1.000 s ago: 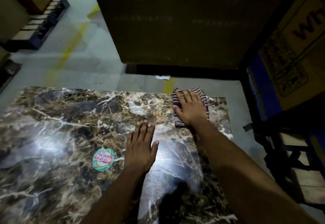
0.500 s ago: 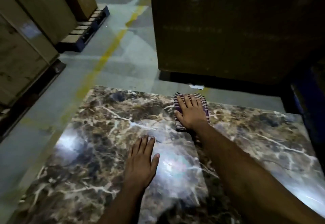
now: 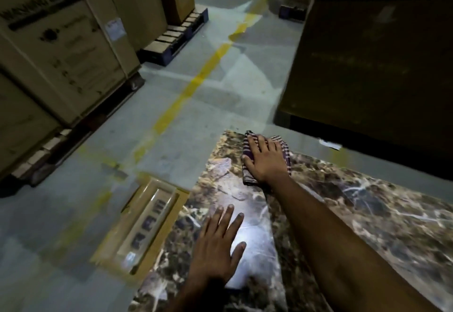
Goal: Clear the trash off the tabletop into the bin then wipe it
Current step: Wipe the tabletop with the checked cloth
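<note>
A brown marble tabletop (image 3: 355, 213) fills the lower right of the head view. My right hand (image 3: 266, 159) lies flat with straight fingers on a folded purple-and-white striped cloth (image 3: 285, 151), pressing it down at the table's far left corner. My left hand (image 3: 218, 245) rests flat, palm down, on the marble nearer to me, close to the left edge. No trash is visible on the part of the tabletop that I can see.
An open cardboard box (image 3: 144, 228) stands on the floor just left of the table. Stacked cartons (image 3: 63, 49) on pallets line the left side. A large dark box (image 3: 372, 61) stands behind the table. A yellow line (image 3: 196, 81) crosses the grey floor.
My right hand has slid the cloth leftward along the far edge to the table's left corner. The view has swung left, and the cardboard box on the floor has come into sight.
</note>
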### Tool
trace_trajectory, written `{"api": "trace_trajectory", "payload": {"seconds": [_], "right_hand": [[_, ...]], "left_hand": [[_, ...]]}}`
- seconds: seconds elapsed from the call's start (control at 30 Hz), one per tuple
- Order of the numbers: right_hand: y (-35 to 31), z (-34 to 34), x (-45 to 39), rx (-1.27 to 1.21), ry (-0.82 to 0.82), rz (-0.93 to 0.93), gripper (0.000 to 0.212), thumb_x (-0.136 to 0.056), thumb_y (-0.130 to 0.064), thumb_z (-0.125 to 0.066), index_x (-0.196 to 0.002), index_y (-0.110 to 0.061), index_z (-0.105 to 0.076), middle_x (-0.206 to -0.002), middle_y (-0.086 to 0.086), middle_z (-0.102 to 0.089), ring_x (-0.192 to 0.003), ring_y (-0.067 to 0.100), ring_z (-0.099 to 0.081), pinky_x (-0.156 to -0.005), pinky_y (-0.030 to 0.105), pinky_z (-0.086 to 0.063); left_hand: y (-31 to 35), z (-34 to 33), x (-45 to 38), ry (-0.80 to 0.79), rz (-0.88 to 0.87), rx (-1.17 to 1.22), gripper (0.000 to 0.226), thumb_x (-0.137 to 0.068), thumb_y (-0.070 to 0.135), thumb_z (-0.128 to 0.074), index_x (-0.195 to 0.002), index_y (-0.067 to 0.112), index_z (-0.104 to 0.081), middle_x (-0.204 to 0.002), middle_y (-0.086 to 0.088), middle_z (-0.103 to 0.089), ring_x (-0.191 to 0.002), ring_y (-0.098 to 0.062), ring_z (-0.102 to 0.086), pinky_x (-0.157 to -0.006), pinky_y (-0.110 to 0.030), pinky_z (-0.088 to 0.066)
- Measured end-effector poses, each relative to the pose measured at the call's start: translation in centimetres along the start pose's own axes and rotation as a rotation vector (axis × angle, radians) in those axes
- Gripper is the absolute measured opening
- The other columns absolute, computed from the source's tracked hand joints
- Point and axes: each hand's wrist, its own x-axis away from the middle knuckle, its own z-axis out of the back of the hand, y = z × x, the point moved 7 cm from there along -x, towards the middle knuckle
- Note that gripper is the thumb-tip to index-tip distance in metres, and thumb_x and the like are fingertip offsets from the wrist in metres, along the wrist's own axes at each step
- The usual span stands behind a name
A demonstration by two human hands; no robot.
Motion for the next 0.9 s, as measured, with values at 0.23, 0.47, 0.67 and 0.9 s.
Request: {"api": "trace_trajectory", "payload": {"seconds": [0.23, 0.47, 0.67, 0.9], "right_hand": [[-8.5, -0.9, -4.0, 0.0, -0.024, 0.092, 0.068, -0.099, -0.062, -0.024, -0.16, -0.033, -0.017, -0.169, 0.005, -0.013, -0.156, 0.03, -0.006, -0.125, 0.05, -0.002], [-16.2, -2.2, 2.1, 0.007, 0.003, 0.341, 0.06, -0.097, -0.058, -0.024, -0.143, -0.03, -0.052, -0.154, -0.004, -0.046, -0.153, 0.03, -0.02, -0.122, 0.053, -0.013], [-20.8, -4.7, 11.4, 0.05, -0.081, 0.476, 0.065, -0.095, -0.051, -0.018, -0.152, -0.029, -0.04, -0.164, -0.003, -0.03, -0.156, 0.028, -0.008, -0.124, 0.048, -0.001], [-26.6, -7.6, 25.5, 0.148, -0.137, 0.514, 0.094, -0.086, -0.065, -0.03, -0.162, -0.014, -0.009, -0.169, 0.015, -0.001, -0.156, 0.033, 0.008, -0.124, 0.048, 0.014]], "left_hand": [[-3.9, 1.9, 0.8, 0.081, 0.039, 0.273, 0.075, -0.095, 0.061, -0.035, -0.157, 0.04, 0.0, -0.165, 0.021, 0.007, -0.152, -0.004, 0.002, -0.12, -0.025, -0.008], [-5.9, 6.1, 1.9, 0.136, 0.099, 0.183, 0.071, -0.101, 0.058, -0.025, -0.161, 0.025, -0.009, -0.169, 0.003, -0.003, -0.151, -0.02, -0.011, -0.12, -0.039, -0.018], [-6.9, 6.4, 5.8, 0.072, 0.178, 0.165, 0.069, -0.1, 0.056, -0.024, -0.161, 0.026, -0.008, -0.169, 0.003, -0.005, -0.153, -0.018, -0.005, -0.122, -0.042, -0.016], [-7.2, 6.8, 12.9, 0.059, 0.226, 0.082, 0.072, -0.096, 0.055, -0.016, -0.161, 0.025, -0.011, -0.169, 0.004, 0.0, -0.155, -0.016, 0.002, -0.124, -0.042, -0.003]]}}
